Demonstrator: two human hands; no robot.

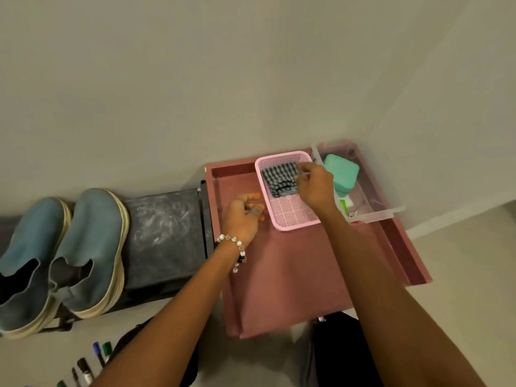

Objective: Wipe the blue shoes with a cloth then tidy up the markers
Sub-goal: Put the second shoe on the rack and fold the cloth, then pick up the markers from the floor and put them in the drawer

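We see our right hand (pixel 315 188) reaching into the pink basket (pixel 290 219) at the far edge of the pink counter (pixel 293 275), its fingers pinching the upper right corner of the checked cloth (pixel 279 177) that lies folded in the far half of the basket. Our left hand (pixel 241 219), with a bead bracelet (pixel 236 244) at the wrist, sits just left of the basket with its fingers loosely curled and holding nothing; we cannot tell whether it touches the counter. Right of the basket, in the far right corner, a clear tray (pixel 377 213) holds a mint-green box (pixel 342 171). The blue shoes (pixel 64 255) stand side by side on a dark shelf (pixel 164 236) well to the left of the counter, toes toward the wall. The markers (pixel 86 367) lie on the floor near the lower left, in front of the shoes, partly cut off by the frame edge.
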